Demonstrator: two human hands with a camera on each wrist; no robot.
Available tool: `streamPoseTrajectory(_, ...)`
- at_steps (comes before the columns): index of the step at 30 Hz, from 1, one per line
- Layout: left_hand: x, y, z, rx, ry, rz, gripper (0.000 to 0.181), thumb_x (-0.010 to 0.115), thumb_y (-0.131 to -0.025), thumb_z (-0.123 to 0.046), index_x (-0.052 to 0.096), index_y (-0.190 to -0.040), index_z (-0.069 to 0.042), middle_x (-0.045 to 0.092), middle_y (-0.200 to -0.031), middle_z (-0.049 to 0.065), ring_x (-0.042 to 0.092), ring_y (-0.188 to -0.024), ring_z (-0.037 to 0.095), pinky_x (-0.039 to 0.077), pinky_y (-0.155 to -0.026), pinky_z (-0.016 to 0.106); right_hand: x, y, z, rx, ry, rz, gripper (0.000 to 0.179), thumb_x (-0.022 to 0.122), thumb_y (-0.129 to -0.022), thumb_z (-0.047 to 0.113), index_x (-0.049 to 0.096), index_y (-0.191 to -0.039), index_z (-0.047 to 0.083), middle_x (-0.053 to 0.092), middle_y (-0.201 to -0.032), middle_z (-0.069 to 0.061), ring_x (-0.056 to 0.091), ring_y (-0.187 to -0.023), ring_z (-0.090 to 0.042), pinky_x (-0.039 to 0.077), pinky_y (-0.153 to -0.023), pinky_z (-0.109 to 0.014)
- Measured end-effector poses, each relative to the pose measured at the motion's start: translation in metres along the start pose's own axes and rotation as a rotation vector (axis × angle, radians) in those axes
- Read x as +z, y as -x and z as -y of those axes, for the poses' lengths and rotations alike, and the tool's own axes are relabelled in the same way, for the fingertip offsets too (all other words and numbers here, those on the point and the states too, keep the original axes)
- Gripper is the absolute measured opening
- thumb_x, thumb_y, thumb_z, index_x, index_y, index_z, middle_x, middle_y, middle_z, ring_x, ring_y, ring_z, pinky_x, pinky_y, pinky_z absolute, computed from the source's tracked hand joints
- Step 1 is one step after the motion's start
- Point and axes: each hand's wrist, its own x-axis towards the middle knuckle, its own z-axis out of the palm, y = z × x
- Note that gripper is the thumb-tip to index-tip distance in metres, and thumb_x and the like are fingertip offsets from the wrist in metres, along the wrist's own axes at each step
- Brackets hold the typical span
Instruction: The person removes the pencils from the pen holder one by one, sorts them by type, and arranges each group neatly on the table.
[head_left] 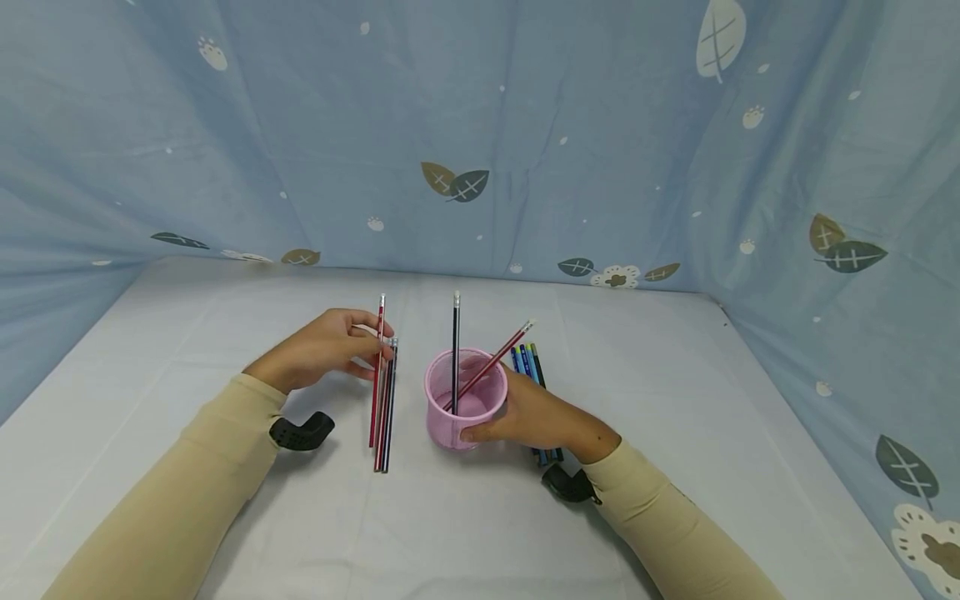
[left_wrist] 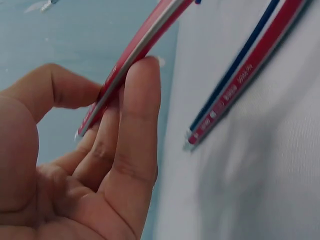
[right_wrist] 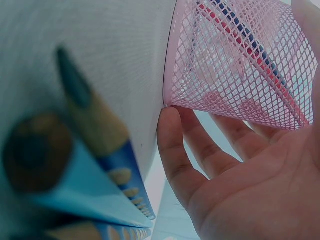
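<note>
My left hand (head_left: 326, 348) pinches a red pencil (left_wrist: 135, 55) between thumb and fingertips, raised off the white surface. Just beside it, a red pencil (left_wrist: 235, 92) and a dark blue pencil (left_wrist: 227, 72) lie together on that surface. My right hand (head_left: 538, 410) grips the side of a pink mesh pencil cup (head_left: 444, 432), its thumb at the front and the other fingers behind. Inside the cup, a dark pencil (head_left: 456, 329) stands nearly upright and a red pencil (head_left: 501, 353) leans to the right, both with eraser ends up.
Right of the cup, partly under my right forearm, lies a bundle of blue and dark pencils (head_left: 527, 358), some with sharpened tips (right_wrist: 75, 82). A blue leaf-print curtain (head_left: 360, 125) hangs behind the white-covered table (head_left: 465, 533) and along its sides.
</note>
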Motion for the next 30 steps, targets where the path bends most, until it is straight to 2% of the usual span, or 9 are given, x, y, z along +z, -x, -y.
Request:
streamPoseTrajectory(8, -0.003, -0.002, 0.007, -0.020, -0.006, 0.019, 0.038, 0.064, -0.094, -0.007, 0.051, -0.127, 0.007, 0.071, -0.101, 0.015, 0.068, -0.085, 0.019, 0.060, -0.081, 0.039, 0.000, 0.000, -0.002, -0.003, 0.006, -0.002, 0.086, 0.088, -0.077, 0.019, 0.038, -0.147, 0.016, 0.055, -0.138, 0.000, 0.053, -0.127, -0.016, 0.047, -0.107, -0.040)
streamPoseTrajectory(23, -0.006, -0.004, 0.013, -0.074, -0.019, 0.019, 0.051, 0.065, -0.092, -0.006, 0.046, -0.137, 0.006, 0.067, -0.103, 0.014, 0.069, -0.086, 0.019, 0.061, -0.080, 0.037, 0.000, 0.001, -0.002, 0.000, 0.007, -0.006, 0.087, 0.088, -0.076, 0.019, 0.037, -0.147, 0.017, 0.055, -0.138, 0.000, 0.053, -0.128, -0.017, 0.047, -0.107, -0.040)
streamPoseTrajectory(30, -0.006, -0.003, 0.015, -0.109, -0.088, 0.037, 0.048, 0.064, -0.095, -0.011, 0.044, -0.137, 0.005, 0.069, -0.095, 0.013, 0.068, -0.075, 0.015, 0.060, -0.071, 0.030, 0.000, 0.000, -0.001, 0.002, 0.010, -0.005, 0.087, 0.088, -0.076, 0.019, 0.038, -0.147, 0.017, 0.055, -0.138, 0.001, 0.053, -0.127, -0.016, 0.047, -0.106, -0.039)
